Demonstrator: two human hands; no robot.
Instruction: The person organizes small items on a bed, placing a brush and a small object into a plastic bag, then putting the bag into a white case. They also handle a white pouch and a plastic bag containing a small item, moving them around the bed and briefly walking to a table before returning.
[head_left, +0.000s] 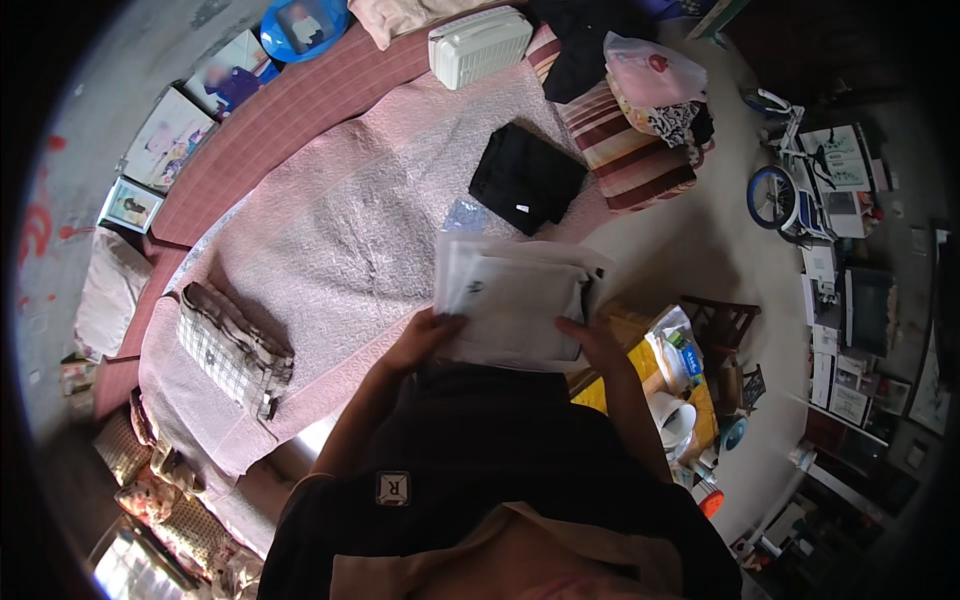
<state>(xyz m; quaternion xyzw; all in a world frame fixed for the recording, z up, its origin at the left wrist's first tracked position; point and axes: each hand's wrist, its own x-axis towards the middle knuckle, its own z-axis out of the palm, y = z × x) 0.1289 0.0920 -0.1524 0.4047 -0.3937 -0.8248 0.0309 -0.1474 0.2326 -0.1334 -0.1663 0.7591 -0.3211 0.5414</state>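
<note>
Between my two hands I hold a frosted plastic bag (517, 300) with something flat and pale inside it. My left hand (431, 336) grips the bag's lower left edge, thumb on top. At its right edge my right hand (592, 341) has hold of it the same way. A dark strip shows along the right side of the contents; what they are I cannot tell. Just beyond the bag, a folded black garment (525, 180) with a small white tag lies on the quilted bedspread (352, 217). Beside that garment is a small clear plastic wrapper (465, 216).
A folded plaid garment (232, 345) lies on the bed's left part. A white hard case (480, 46) stands at the far edge. Striped cushions (630, 157) bear a pink bag (652, 71). At right are a cluttered yellow-topped table (637, 367) and a child's bicycle (787, 187).
</note>
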